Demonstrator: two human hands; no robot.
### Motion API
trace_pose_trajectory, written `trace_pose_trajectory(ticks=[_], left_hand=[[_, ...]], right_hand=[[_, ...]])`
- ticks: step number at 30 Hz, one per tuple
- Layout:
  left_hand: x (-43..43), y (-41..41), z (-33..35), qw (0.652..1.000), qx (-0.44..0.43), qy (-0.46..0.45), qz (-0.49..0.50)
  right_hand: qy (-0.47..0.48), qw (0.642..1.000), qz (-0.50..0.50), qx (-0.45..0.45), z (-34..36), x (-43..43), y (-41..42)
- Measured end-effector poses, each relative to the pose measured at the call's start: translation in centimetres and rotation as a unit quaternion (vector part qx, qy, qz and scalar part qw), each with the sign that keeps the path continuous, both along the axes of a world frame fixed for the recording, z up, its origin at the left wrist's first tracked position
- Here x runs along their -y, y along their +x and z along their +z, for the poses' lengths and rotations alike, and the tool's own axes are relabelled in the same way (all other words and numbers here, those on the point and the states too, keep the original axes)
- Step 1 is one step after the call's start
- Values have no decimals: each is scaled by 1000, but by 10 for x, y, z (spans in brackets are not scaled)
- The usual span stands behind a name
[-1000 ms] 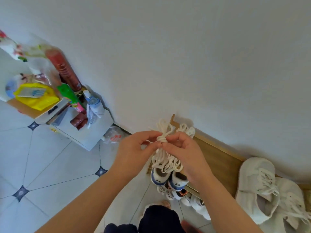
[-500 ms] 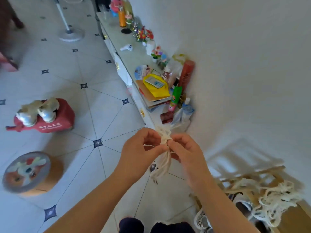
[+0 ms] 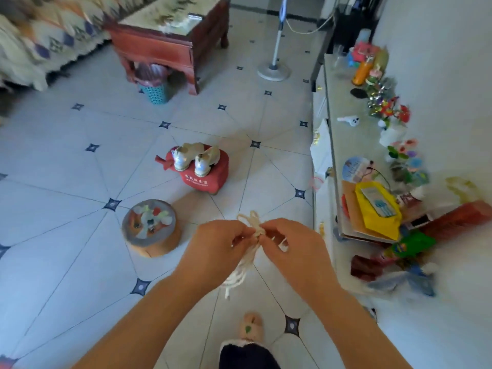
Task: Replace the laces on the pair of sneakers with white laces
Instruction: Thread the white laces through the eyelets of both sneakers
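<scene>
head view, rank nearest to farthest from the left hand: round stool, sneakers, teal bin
1. round stool, on the floor just left of the left hand pinching the laces
2. sneakers, atop the red stool ahead
3. teal bin, far back by the wooden table

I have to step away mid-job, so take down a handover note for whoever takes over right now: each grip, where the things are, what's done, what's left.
Left grip: pinches the knotted top of the white lace bundle.
Right grip: pinches the same knot from the other side. The bundle hangs between them, above the floor.
Sneakers: side by side on the red stool ahead, untouched.
Done: the white laces are in hand.
Left: undo the knot, then lace both sneakers. Whether their old laces are out is too small to tell.
</scene>
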State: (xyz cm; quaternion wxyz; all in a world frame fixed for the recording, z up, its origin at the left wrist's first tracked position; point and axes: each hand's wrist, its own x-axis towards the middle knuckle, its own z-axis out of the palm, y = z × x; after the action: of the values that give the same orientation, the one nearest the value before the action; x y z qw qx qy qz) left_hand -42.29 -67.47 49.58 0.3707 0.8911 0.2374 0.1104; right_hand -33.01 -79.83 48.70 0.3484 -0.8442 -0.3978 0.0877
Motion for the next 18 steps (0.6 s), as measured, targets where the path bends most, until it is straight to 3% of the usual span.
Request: trace_pose_trajectory(ticks=[2,7,11,13,15,18], left_hand=[[-16,13,3,1000,-9,8,20],[-45,40,5,995,-1,42,86],[-67,47,3,991,-3,76,108],[-80,48,1,988,0,85,130],[-96,49,0,986,17,61,155],[-127,55,-6,987,-17,53,154]], right_hand=[[1,1000,21,-6,1,-22,22],[59,975,-21,-213,-2,-73,60],[84,884,-55,-457,-13,-112,67],[78,854,-40,-513,-14,-128,69],[70,890,-5,-451,-16,-145,75],[50,972,79,-218,-16,-172,88]])
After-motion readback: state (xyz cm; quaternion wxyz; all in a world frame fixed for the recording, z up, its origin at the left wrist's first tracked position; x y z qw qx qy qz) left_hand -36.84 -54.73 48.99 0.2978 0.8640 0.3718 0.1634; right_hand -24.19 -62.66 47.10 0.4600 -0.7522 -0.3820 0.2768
